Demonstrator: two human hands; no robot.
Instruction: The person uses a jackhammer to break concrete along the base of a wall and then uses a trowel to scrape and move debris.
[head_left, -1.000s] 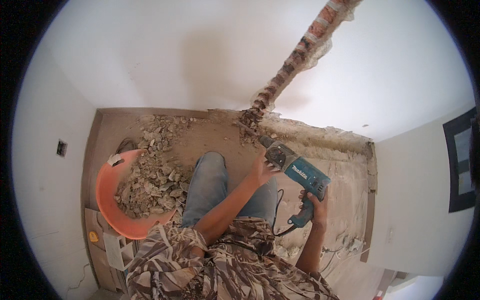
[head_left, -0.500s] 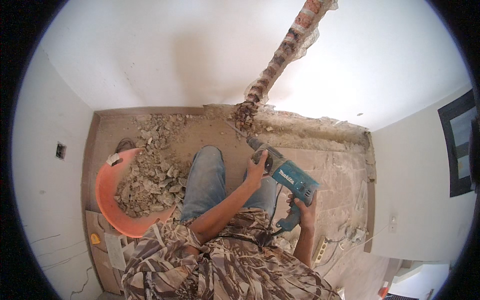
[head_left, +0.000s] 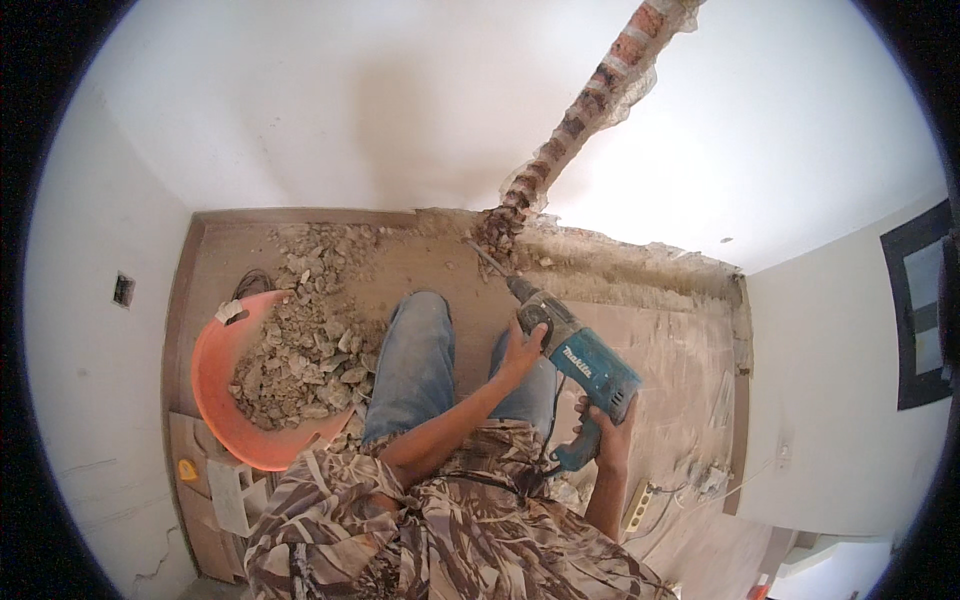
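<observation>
The fingers of the left hand are wrapped around the dark front part of a blue-green power drill, and the fingers of the right hand are closed about its rear handle. The drill slants across the middle of the scene, just right of the person's knees, in blue jeans. Its long bit points far and left, to the foot of a rough channel cut into the white far wall, baring brick; whether the tip touches anything cannot be told. Left of the knees, grey rubble fills an orange tub and spills beyond its far side onto the dusty floor. Near and right, beside the right forearm, lies a pale yellow power strip
</observation>
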